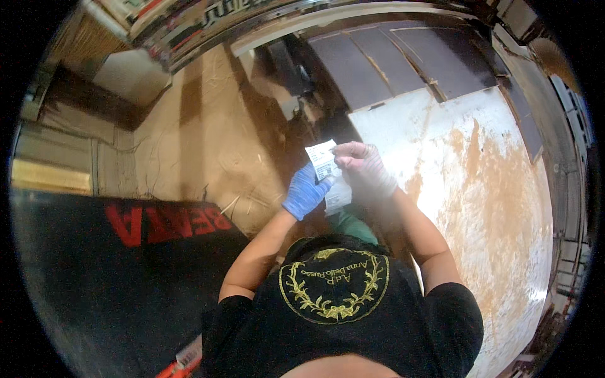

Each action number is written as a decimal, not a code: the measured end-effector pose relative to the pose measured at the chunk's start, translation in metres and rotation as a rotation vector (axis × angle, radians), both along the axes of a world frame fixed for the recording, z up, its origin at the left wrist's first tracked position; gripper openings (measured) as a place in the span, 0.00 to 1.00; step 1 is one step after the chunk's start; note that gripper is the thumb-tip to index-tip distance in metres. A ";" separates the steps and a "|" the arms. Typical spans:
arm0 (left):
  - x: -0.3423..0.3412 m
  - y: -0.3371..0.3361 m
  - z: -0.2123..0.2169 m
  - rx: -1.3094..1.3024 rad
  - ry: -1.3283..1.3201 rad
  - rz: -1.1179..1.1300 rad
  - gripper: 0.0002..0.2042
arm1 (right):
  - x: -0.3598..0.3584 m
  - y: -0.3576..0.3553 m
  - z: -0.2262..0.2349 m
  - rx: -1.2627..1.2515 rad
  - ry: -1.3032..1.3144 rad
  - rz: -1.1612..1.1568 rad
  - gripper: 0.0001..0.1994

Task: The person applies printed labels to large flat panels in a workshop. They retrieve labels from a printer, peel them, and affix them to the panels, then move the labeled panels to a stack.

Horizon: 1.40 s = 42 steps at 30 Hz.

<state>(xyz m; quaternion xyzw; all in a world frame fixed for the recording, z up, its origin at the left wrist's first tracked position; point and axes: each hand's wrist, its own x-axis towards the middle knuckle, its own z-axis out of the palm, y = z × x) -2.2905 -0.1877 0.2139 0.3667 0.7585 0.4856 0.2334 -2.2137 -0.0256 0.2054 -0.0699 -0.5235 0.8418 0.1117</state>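
In front of my chest, my left hand (pixel 307 191), in a blue glove, is closed on a white printed label (pixel 322 157). My right hand (pixel 365 167), in a pale thin glove, pinches the label's upper right edge between thumb and fingers. A further piece of white paper (pixel 338 200) hangs just below the hands; whether it joins the label I cannot tell. Something green (pixel 353 228) shows beneath it, partly hidden by my black shirt.
To the right stretches a white board (pixel 435 151) with brown smears. Dark grey panels (pixel 403 60) lie beyond it. Creased brown sheeting (pixel 195 138) spreads on the left. A black surface with red lettering (pixel 126 283) fills the lower left, with an orange-red object (pixel 183 366) at its edge.
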 end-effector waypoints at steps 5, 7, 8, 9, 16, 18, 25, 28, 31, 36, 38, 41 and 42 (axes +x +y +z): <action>-0.073 0.063 -0.028 -0.179 -0.075 -0.117 0.17 | -0.058 0.072 -0.017 0.315 -0.077 -0.160 0.08; -0.095 0.072 -0.048 -0.145 -0.138 -0.075 0.16 | -0.080 0.099 -0.019 0.157 -0.007 -0.130 0.11; -0.104 0.076 -0.055 -0.128 -0.175 -0.049 0.16 | -0.093 0.113 -0.022 0.033 -0.047 -0.160 0.14; -0.113 0.083 -0.052 -0.057 -0.182 -0.058 0.16 | -0.105 0.130 -0.035 0.001 -0.015 -0.146 0.15; -0.141 0.136 -0.048 0.047 -0.248 0.006 0.18 | -0.129 0.142 -0.023 0.112 -0.032 0.135 0.20; -0.146 0.154 -0.050 -0.010 -0.202 -0.029 0.18 | -0.129 0.151 -0.029 0.094 -0.056 0.092 0.18; -0.151 0.184 -0.045 -0.158 -0.192 -0.204 0.19 | -0.119 0.162 -0.048 0.089 -0.174 -0.171 0.13; -0.160 0.182 -0.060 -0.207 -0.195 -0.286 0.20 | -0.126 0.160 -0.064 0.138 -0.198 -0.265 0.11; -0.168 0.170 -0.068 -0.297 -0.177 -0.239 0.18 | -0.142 0.174 -0.071 0.212 -0.208 -0.471 0.08; -0.193 0.133 -0.099 -0.169 -0.396 -0.023 0.18 | -0.175 0.207 -0.041 1.223 -0.229 -0.744 0.07; -0.196 0.140 -0.081 -0.047 -0.456 0.012 0.17 | -0.178 0.211 -0.088 1.700 -0.239 -0.378 0.12; -0.208 0.136 -0.077 0.087 -0.422 0.062 0.16 | -0.179 0.184 -0.077 1.866 -0.099 -0.299 0.20; -0.213 0.139 -0.077 0.099 -0.383 0.071 0.16 | -0.180 0.182 -0.074 1.889 -0.102 -0.337 0.22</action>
